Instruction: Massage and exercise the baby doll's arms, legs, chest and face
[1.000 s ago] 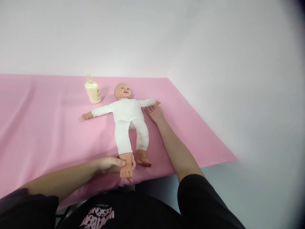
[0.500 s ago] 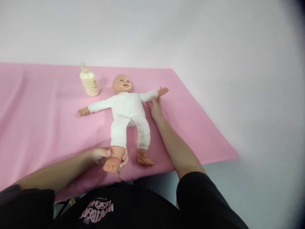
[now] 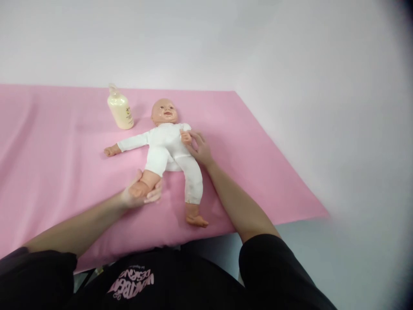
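A baby doll with a white cloth body lies on its back on the pink-covered table, head toward the far side. My left hand is wrapped around the lower leg on the doll's left-of-view side, lifting it with the knee bent. My right hand holds the doll's other-side arm near its small hand, folded over the chest. The doll's other arm stretches out to the left, and its other leg lies straight toward me.
A pump bottle of pale yellow liquid stands left of the doll's head. The pink cloth covers the table, which meets a white wall at the back. The table's front edge runs close to my body.
My right hand has brought the doll's outstretched arm in across its chest. My left hand has pushed the leg up and to the left, bending it.
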A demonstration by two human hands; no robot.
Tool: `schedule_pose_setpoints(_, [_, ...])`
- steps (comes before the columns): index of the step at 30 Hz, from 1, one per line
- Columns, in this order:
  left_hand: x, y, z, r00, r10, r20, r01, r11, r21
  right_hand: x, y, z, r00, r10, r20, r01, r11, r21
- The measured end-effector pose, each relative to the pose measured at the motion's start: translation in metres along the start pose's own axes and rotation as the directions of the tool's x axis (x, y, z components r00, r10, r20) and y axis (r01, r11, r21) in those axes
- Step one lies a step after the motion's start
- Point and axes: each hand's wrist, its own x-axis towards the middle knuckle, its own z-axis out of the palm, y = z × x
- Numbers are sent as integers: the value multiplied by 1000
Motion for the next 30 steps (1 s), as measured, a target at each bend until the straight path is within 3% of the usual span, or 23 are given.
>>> schedule_pose_setpoints(1, [2, 5, 6, 999, 42, 9, -42, 999, -2, 0, -2, -1, 998, -49, 45, 51, 997, -49])
schedule_pose_setpoints(3, [5, 11, 19, 991, 108, -85, -111, 993, -30, 1, -4, -1, 986, -111, 127, 128, 982, -138])
schedule_pose_setpoints(8, [7, 14, 45, 965, 89, -245, -111, 991, -78, 0, -2, 4, 961, -156, 229, 216, 940, -266])
schedule_pose_setpoints(11, [8, 13, 49, 947, 97, -306, -124, 990, -71, -2, -1, 7, 945, -204, 255, 277, 914, -295])
schedule_pose_setpoints(17, [10, 11, 50, 946, 112, -305, -139, 988, -71, -3, -3, 12, 930, -272, 247, 339, 894, -291])
schedule_pose_setpoints(21, [8, 8, 45, 973, 110, -204, -124, 991, -57, -3, -4, 12, 948, -221, 229, 278, 926, -257])
schedule_pose_setpoints(25, [5, -1, 31, 998, 41, 43, -43, 998, 35, -4, -5, 10, 991, -107, 84, 117, 984, -132])
schedule_pose_setpoints(27, [2, -5, 24, 984, -38, 175, 18, 994, 112, -5, -5, 9, 999, 20, -31, -20, 1000, 14])
schedule_pose_setpoints(30, [-4, -5, 19, 933, -172, 316, 91, 962, 257, -3, -1, 7, 957, 223, -188, -166, 947, 275])
